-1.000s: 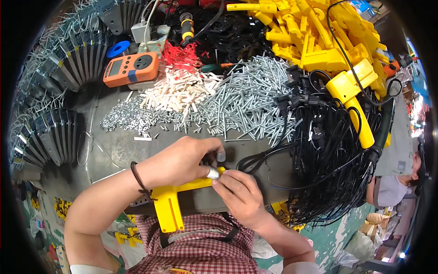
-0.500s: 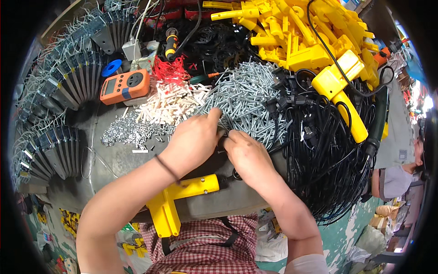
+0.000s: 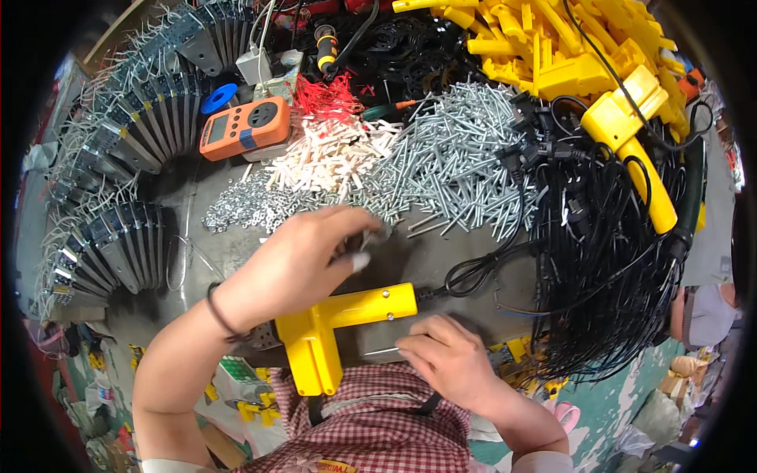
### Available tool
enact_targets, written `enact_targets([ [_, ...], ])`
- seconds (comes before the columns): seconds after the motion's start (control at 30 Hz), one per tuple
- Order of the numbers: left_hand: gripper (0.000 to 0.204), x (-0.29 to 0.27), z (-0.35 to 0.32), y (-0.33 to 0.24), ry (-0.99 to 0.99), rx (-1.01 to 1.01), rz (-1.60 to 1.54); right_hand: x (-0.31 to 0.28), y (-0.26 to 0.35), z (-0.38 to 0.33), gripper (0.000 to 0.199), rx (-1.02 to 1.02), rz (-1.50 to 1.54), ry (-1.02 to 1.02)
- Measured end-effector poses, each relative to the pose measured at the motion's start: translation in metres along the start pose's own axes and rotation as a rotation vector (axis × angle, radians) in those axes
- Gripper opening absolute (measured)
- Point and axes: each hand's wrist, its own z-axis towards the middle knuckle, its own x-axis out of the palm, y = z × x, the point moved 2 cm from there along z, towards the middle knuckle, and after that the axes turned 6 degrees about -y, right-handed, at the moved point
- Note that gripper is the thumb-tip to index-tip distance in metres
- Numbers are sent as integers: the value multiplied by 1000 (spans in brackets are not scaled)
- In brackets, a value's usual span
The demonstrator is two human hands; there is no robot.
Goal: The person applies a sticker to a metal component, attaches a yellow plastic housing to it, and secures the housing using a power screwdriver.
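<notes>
Reaching: left hand (image 3: 303, 256) has been moved back to the screw pile (image 3: 453, 158), fingers pinched on a screw | right hand (image 3: 449, 359) pressed open beside the yellow housing (image 3: 339, 323), now lying unheld on the desk (image 3: 441, 260).

Bright, even light; sharp centre, fisheye-bent dark rim.
</notes>
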Motion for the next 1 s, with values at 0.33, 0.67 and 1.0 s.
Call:
enact_targets([
  [0.33,29,7,-52,33,-23,-117,-277,25,32,17,15,-110,24,-77],
  [0.67,34,18,-54,19,-216,462,110,27,33,43,18,-266,6,-17],
  [1.0,29,16,-57,16,-240,468,103,-30,36,28,21,-471,-264,-368],
])
